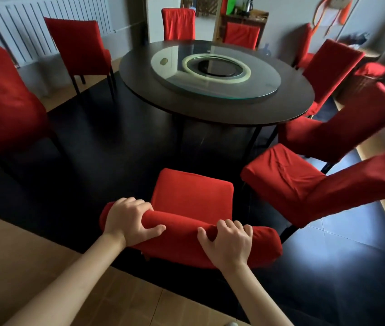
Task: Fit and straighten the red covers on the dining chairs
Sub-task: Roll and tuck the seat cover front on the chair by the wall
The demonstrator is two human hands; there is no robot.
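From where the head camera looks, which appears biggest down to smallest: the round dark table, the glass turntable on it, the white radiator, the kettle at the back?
1. Round dark table
2. Glass turntable
3. White radiator, cut off at the frame's top, so its rank against the turntable is unsure
4. Kettle, smallest, though farthest away

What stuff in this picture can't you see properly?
Head view only:
- Nearest chair: its legs, hidden under its seat and backrest.
- Left hand and right hand: their palms, pressed against the red cover.
- Orange thing on the wall: blurred and cut off by the top edge.
- Kettle: too small.
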